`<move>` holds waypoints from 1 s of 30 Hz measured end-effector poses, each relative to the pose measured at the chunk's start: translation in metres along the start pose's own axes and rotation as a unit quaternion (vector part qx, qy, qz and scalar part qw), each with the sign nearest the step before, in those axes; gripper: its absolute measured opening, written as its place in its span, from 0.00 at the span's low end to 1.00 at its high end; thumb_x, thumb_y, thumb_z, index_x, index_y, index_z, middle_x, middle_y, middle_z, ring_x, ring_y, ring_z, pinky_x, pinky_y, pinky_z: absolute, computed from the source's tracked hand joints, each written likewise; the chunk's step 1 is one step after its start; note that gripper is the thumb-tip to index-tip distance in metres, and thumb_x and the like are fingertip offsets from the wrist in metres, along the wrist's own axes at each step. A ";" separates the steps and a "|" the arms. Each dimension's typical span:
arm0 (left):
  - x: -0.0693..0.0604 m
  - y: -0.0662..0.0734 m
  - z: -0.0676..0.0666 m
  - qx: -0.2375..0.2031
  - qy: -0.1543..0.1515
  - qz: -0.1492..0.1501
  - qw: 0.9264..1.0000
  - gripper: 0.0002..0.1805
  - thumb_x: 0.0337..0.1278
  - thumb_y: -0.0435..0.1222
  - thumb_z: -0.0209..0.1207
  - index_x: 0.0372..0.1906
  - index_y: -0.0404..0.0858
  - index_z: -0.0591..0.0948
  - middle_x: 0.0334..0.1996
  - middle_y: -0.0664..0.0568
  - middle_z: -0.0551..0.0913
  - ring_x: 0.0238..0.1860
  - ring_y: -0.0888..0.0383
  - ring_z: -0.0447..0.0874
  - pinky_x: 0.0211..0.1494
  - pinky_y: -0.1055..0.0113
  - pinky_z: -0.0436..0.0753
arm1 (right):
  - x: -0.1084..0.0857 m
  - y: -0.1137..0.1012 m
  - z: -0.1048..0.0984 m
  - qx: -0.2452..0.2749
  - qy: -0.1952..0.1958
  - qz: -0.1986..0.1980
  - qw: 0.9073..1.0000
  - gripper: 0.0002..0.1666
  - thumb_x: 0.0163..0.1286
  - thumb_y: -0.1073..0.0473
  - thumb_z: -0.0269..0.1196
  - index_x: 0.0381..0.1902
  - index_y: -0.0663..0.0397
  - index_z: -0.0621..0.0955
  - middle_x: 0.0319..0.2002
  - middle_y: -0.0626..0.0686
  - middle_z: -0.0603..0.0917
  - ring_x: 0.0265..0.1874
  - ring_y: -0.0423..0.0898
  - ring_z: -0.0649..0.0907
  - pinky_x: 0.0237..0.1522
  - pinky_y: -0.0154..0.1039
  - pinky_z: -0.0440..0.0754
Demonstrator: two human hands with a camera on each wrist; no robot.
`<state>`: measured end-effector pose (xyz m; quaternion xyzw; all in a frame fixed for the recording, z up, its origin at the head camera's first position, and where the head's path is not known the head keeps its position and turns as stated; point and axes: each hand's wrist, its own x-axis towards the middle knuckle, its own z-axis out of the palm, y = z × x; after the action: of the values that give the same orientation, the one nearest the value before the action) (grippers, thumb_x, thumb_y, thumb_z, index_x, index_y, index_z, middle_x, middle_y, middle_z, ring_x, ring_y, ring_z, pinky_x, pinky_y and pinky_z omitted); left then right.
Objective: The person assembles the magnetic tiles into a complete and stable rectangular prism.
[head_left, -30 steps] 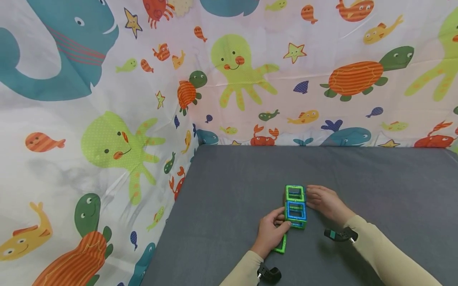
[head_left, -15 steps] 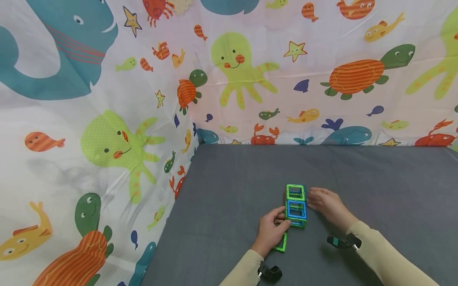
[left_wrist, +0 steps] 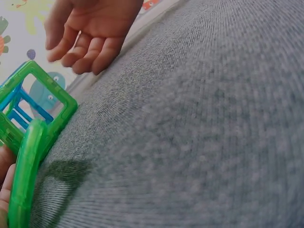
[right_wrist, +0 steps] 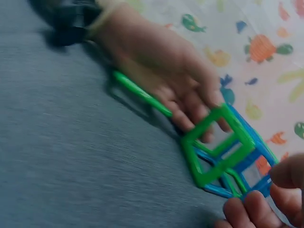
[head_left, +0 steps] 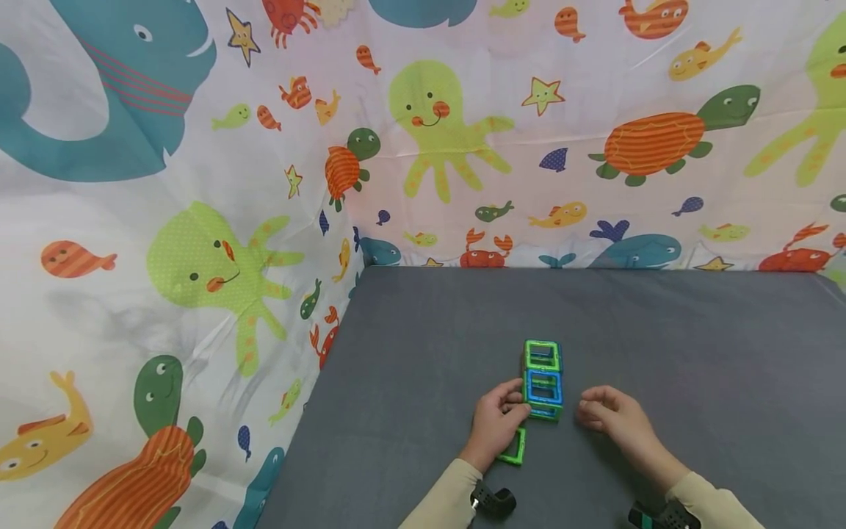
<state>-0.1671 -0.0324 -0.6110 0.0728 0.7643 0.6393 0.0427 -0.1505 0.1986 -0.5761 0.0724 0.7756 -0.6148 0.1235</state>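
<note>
A box-like structure of green and blue magnetic tiles (head_left: 543,386) sits on the grey cloth, its square frames see-through. My left hand (head_left: 496,425) is at its near left corner, thumb on the top edge and fingers curled against the side; in the right wrist view, fingertips show through the green frame (right_wrist: 191,159). Below that hand is a separate green square tile (head_left: 521,447), partly covered by it and seen edge-on in the left wrist view (left_wrist: 24,175). To the structure's right, my right hand (head_left: 617,426) hovers apart from it, fingers loosely bent and holding nothing.
Grey cloth (head_left: 423,353) covers the table surface. A white curtain printed with sea animals (head_left: 463,220) rises along the back and left side. Each wrist wears a dark strap with a small camera (head_left: 492,502).
My right hand has drawn back from the structure's right side, towards me and slightly rightward. The left hand and the structure have stayed nearly in place.
</note>
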 end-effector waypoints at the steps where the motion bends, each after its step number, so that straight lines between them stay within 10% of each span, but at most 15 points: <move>1: 0.000 0.000 0.000 0.000 -0.001 -0.001 1.000 0.24 0.62 0.37 0.63 0.64 0.45 0.82 0.46 0.50 0.90 0.41 0.72 0.84 0.45 0.76 0.81 | -0.004 0.001 0.003 -0.018 -0.005 -0.009 1.000 0.15 0.75 0.61 0.61 0.50 0.70 0.78 0.38 0.51 0.88 0.35 0.35 0.86 0.40 0.35 0.87; 7: -0.001 0.002 -0.001 -0.009 -0.003 -0.009 1.000 0.24 0.62 0.37 0.63 0.64 0.47 0.82 0.45 0.51 0.90 0.40 0.71 0.85 0.45 0.76 0.81 | -0.019 0.004 0.017 -0.057 -0.086 -0.066 0.992 0.17 0.71 0.62 0.64 0.50 0.72 0.79 0.40 0.60 0.88 0.34 0.36 0.86 0.37 0.37 0.87; 13: 0.001 0.000 0.001 -0.014 0.003 -0.007 1.000 0.23 0.61 0.37 0.64 0.62 0.45 0.83 0.43 0.51 0.90 0.38 0.71 0.85 0.42 0.76 0.81 | -0.020 0.004 0.029 0.015 -0.188 -0.007 0.982 0.31 0.74 0.58 0.62 0.63 0.80 0.71 0.45 0.60 0.90 0.39 0.44 0.90 0.41 0.43 0.89; 30: 0.002 -0.001 0.002 -0.021 0.005 -0.014 1.000 0.23 0.60 0.38 0.65 0.62 0.45 0.83 0.42 0.52 0.90 0.39 0.70 0.86 0.44 0.77 0.82 | -0.013 0.000 0.077 0.047 -0.129 0.024 0.990 0.34 0.68 0.65 0.63 0.65 0.84 0.67 0.35 0.57 0.91 0.32 0.42 0.89 0.36 0.41 0.90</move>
<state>-0.1691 -0.0308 -0.6125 0.0578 0.7517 0.6552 0.0493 -0.1302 0.1245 -0.5893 0.0168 0.7214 -0.6518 0.2333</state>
